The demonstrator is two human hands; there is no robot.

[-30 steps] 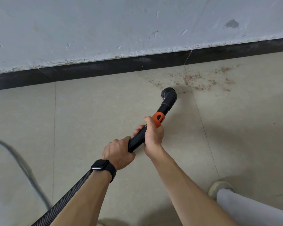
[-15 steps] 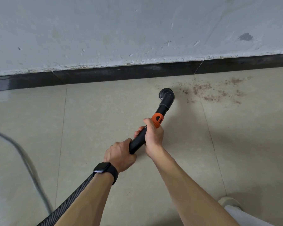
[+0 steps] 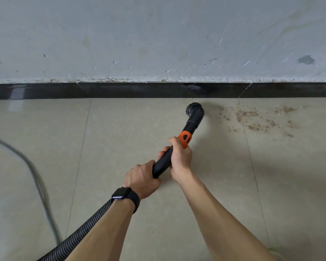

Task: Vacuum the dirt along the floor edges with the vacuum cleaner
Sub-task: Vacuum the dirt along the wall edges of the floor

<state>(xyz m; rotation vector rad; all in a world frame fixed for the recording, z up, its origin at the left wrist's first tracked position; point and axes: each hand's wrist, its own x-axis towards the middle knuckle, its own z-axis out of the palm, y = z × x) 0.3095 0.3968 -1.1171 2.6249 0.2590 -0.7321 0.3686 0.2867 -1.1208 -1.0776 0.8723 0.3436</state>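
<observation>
Beige tiled floor (image 3: 120,129) meets a black skirting (image 3: 120,90) under a scuffed pale wall (image 3: 158,34). Step in hand: working the edge strip with the vacuum wand (image 3: 162,164). Left hand (image 3: 142,178), watch (image 3: 121,193) on its wrist, has its fingers wrapped round the wand's rear end where the ribbed hose (image 3: 79,236) joins; right hand (image 3: 180,159) is clenched round the wand further forward, thumb up against the orange collar (image 3: 184,138). Brush nozzle (image 3: 195,110) sits on the floor just beside the skirting; whether it touches the skirting cannot be told. Dirt (image 3: 252,117), reddish-brown crumbs, lies scattered to the right of the nozzle, near the skirting, nearest specks just beside the nozzle. A grey cable (image 3: 36,178) curves across the floor at far left, well apart. Judgement: patch largely unswept; next move calls for sliding the nozzle rightward along the skirting line into the crumbs, head kept flat, then a second pass for the outer specks lying farther from the wall. Against the earlier frames: nozzle now closer to the skirting, faint specks formerly around and left of it no longer visible, both grips unchanged, view shifted so the wall fills more of the frame
</observation>
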